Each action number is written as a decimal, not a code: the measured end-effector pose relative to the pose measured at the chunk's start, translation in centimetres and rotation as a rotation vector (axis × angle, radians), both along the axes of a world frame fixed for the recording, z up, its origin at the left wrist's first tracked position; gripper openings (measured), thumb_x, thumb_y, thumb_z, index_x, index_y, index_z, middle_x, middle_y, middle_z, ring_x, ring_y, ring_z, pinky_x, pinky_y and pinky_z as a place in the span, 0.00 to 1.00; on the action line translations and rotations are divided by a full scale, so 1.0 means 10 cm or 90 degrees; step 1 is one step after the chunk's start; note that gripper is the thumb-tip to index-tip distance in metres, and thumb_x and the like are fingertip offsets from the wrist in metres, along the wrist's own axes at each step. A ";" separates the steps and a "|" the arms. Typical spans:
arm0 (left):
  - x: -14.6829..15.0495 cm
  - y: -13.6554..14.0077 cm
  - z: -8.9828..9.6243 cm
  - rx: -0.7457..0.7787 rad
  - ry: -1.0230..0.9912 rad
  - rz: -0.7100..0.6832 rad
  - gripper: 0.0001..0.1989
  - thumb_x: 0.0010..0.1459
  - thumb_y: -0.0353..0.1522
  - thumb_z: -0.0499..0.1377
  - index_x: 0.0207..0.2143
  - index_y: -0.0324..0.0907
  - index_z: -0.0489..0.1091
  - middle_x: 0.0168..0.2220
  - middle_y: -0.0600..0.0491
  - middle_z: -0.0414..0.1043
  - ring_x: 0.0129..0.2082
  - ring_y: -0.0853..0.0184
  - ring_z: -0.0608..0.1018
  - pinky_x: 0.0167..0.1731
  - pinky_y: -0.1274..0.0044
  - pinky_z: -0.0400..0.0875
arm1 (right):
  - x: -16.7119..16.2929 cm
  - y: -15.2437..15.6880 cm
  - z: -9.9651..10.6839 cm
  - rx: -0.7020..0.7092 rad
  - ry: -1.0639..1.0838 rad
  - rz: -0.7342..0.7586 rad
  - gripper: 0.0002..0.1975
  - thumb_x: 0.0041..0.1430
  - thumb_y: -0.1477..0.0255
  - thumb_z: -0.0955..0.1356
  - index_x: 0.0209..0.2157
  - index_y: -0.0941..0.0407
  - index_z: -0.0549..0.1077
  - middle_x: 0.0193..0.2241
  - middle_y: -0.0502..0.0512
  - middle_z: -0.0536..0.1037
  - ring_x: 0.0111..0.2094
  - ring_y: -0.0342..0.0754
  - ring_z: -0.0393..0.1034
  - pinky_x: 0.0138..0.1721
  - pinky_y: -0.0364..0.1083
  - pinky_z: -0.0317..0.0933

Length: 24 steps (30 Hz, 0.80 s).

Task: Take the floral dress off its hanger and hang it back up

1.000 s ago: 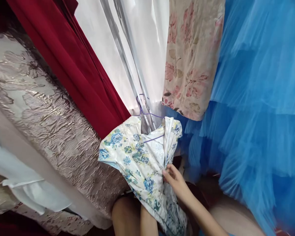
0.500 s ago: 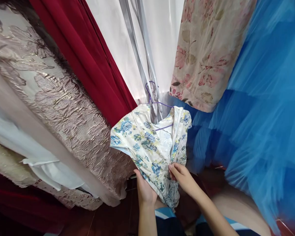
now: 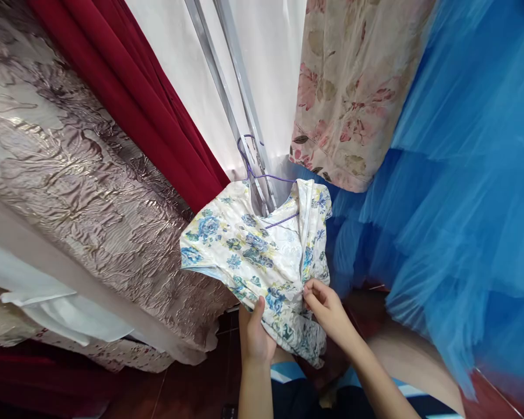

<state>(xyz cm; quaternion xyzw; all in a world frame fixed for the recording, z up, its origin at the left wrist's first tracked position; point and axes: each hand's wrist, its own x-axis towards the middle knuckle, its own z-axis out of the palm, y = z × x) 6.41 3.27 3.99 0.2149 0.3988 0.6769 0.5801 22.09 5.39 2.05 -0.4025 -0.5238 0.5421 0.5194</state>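
Observation:
A short-sleeved white floral dress [image 3: 244, 238] with blue and yellow flowers hangs on a thin purple hanger [image 3: 244, 154]. Its neck and front opening are spread apart, and part of the hanger shows inside. My left hand [image 3: 258, 340] holds the dress low on its left side, thumb on top and the other fingers hidden beneath the cloth. At the lower end of the opening, my right hand [image 3: 327, 308] pinches the edge between thumb and fingertips. Whatever small part lies in that pinch is too hidden to make out. Below my hands the cloth is bunched, so its full length cannot be told.
Metal poles [image 3: 227, 75] rise behind the hanger, before a white cloth [image 3: 275, 58]. Dark red fabric [image 3: 131, 105] and a shiny embossed gown [image 3: 96, 192] hang left. A pink-flowered garment [image 3: 358, 105] and blue tulle [image 3: 463, 174] hang right. Below lies a dark tiled floor [image 3: 192, 384].
My left thumb has come over onto the front of the dress. My right hand keeps its pinch at the opening. The view has shifted slightly, moving the surroundings left.

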 end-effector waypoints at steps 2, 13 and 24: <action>0.02 0.02 -0.02 -0.001 0.074 0.126 0.31 0.55 0.43 0.65 0.60 0.49 0.63 0.62 0.45 0.65 0.64 0.49 0.66 0.61 0.60 0.63 | 0.02 -0.02 0.01 0.009 -0.015 -0.025 0.11 0.63 0.66 0.64 0.28 0.54 0.63 0.22 0.45 0.60 0.24 0.43 0.54 0.26 0.43 0.49; 0.42 -0.15 -0.18 0.161 0.452 0.066 0.18 0.55 0.34 0.67 0.48 0.47 0.70 0.45 0.45 0.73 0.49 0.55 0.75 0.53 0.65 0.68 | 0.08 -0.14 0.27 0.012 -0.095 0.008 0.04 0.55 0.75 0.67 0.27 0.57 0.69 0.20 0.46 0.65 0.24 0.42 0.59 0.27 0.42 0.53; 0.53 -0.11 -0.31 0.152 0.536 0.126 0.12 0.60 0.31 0.60 0.47 0.45 0.70 0.45 0.47 0.74 0.48 0.59 0.76 0.50 0.69 0.70 | 0.07 -0.12 0.31 -0.057 -0.029 0.070 0.11 0.59 0.66 0.68 0.27 0.58 0.71 0.15 0.45 0.65 0.18 0.40 0.57 0.22 0.41 0.50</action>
